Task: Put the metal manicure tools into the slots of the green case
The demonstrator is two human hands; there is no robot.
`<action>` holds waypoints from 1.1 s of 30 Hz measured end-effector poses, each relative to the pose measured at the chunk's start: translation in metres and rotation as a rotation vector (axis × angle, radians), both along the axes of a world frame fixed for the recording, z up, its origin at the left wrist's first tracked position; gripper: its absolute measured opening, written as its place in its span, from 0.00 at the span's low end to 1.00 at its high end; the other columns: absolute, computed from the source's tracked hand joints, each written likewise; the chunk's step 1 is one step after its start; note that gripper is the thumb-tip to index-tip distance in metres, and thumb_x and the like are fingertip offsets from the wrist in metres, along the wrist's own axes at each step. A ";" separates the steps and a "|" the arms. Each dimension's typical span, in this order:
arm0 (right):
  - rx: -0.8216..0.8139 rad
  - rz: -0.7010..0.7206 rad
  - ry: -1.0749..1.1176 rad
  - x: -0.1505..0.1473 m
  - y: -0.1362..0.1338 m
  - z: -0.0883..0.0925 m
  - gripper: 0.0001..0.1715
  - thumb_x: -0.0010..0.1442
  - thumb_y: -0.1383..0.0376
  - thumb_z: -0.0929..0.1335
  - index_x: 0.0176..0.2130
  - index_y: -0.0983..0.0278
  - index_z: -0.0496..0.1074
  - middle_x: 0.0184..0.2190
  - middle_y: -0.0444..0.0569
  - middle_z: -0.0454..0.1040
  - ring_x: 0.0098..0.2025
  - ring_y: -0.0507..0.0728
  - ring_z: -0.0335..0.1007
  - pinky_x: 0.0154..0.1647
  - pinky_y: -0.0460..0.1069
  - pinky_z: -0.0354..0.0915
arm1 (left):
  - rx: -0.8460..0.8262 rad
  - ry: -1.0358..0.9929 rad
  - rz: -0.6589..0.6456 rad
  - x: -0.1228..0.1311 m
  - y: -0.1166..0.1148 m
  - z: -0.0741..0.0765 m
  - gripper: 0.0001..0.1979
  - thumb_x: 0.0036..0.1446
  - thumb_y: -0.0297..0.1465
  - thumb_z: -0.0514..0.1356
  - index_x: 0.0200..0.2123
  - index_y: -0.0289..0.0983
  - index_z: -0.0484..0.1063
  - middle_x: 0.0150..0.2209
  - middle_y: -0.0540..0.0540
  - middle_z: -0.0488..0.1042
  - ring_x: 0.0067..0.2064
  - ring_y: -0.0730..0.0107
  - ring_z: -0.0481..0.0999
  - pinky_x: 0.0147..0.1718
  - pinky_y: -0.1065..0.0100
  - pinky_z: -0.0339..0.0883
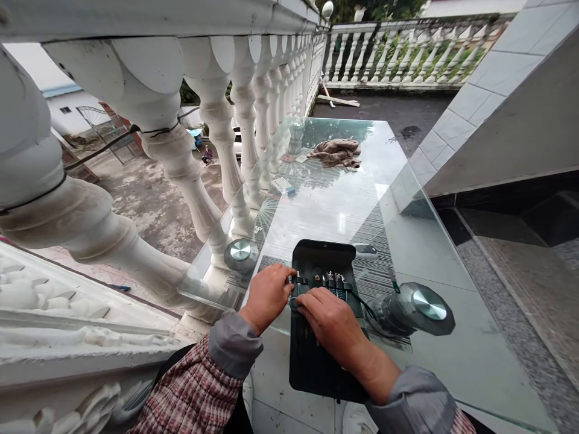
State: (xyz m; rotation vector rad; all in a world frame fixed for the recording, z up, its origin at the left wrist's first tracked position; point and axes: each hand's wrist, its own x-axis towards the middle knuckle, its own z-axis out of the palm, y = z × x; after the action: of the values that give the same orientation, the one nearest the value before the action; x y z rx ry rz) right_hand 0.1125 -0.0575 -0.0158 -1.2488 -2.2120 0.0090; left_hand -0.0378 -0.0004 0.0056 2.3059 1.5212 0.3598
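Observation:
An open black case (324, 256) lies at the near edge of the glass table (434, 241), with several small metal tools (335, 282) held in loops across its middle. My left hand (268, 295) is at the case's left side, its thumb and fingers pinched together near the leftmost loop; what lies between them is too small to name. My right hand (332, 325) reaches over the lower half of the case, fingers closed at a small dark ring-shaped handle. The fingertips of that hand are partly hidden.
A crumpled brown cloth (337, 152) lies at the table's far end, with a small box (283, 185) nearer. Round metal-topped table supports (427, 304) show at right and left. White balusters (221, 120) line the left side; a tiled wall slopes at right.

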 end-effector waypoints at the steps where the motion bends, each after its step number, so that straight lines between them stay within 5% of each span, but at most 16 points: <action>1: 0.004 -0.005 0.034 0.001 0.000 0.002 0.10 0.62 0.70 0.60 0.33 0.64 0.69 0.26 0.48 0.69 0.32 0.54 0.62 0.33 0.48 0.58 | 0.000 0.001 -0.002 0.000 0.000 0.001 0.10 0.56 0.27 0.59 0.43 0.41 0.71 0.37 0.50 0.73 0.40 0.69 0.72 0.39 0.71 0.62; 6: 0.019 -0.183 0.147 0.037 0.007 0.011 0.09 0.62 0.67 0.60 0.35 0.63 0.69 0.31 0.50 0.72 0.36 0.56 0.66 0.38 0.50 0.61 | -0.003 -0.009 -0.021 -0.002 -0.001 0.002 0.10 0.58 0.28 0.57 0.43 0.41 0.71 0.37 0.50 0.73 0.40 0.68 0.72 0.40 0.70 0.63; 13: -0.250 -0.817 0.031 0.138 0.019 -0.001 0.15 0.56 0.55 0.60 0.30 0.61 0.69 0.28 0.49 0.72 0.31 0.58 0.66 0.29 0.51 0.57 | -0.008 -0.051 -0.030 -0.003 -0.001 0.002 0.09 0.58 0.28 0.58 0.43 0.40 0.70 0.36 0.49 0.73 0.40 0.68 0.72 0.40 0.69 0.62; 24: -0.327 -0.889 -0.052 0.171 0.014 -0.016 0.14 0.53 0.57 0.61 0.30 0.60 0.71 0.32 0.52 0.70 0.36 0.61 0.62 0.36 0.54 0.58 | -0.021 -0.047 -0.019 0.000 -0.001 0.006 0.10 0.57 0.27 0.58 0.43 0.40 0.70 0.37 0.49 0.74 0.39 0.68 0.72 0.40 0.69 0.63; 29: -0.279 -0.988 -0.081 0.215 0.006 -0.026 0.13 0.51 0.57 0.63 0.31 0.61 0.73 0.35 0.56 0.71 0.42 0.64 0.63 0.41 0.56 0.55 | -0.024 -0.036 -0.018 0.000 0.000 0.006 0.10 0.57 0.27 0.58 0.43 0.40 0.70 0.37 0.49 0.74 0.39 0.68 0.72 0.40 0.69 0.62; 33: -0.303 -1.137 -0.114 0.261 -0.004 -0.033 0.17 0.50 0.56 0.66 0.35 0.64 0.75 0.34 0.66 0.72 0.37 0.63 0.66 0.30 0.55 0.53 | -0.022 -0.037 -0.019 0.000 0.000 0.006 0.10 0.57 0.27 0.58 0.43 0.40 0.70 0.37 0.49 0.74 0.40 0.68 0.72 0.39 0.69 0.62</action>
State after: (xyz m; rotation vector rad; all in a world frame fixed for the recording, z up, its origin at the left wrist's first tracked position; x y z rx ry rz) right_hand 0.3738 -0.0618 -0.0490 -2.5430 -1.3151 -0.1813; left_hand -0.0380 -0.0005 0.0112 2.2827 1.4777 0.3773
